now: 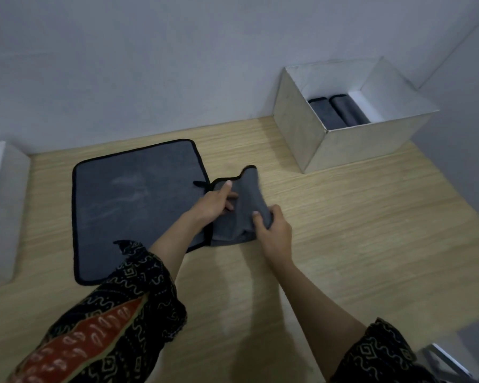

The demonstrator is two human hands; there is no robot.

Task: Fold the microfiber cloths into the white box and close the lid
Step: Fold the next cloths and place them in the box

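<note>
**Third cloth half folded, two already boxed**

Both hands work a grey cloth (pixel 239 208) above the wooden counter (pixel 343 230). The left hand (pixel 215 201) has its grip closed on the cloth's black-trimmed edge, pinning it so the fold keeps its line. The right hand (pixel 274 230) is closed on the bunched lower corner, seemingly to bring that side over. Another cloth (pixel 138 203) lies spread flat just to the left, partly under the one in hand, waiting its turn. The white box (pixel 343 145) stands open against the wall, well apart, with two folded cloths (pixel 338 109) side by side inside. Its lid may be the white piece (pixel 0 205) at far left; I cannot tell.
</note>
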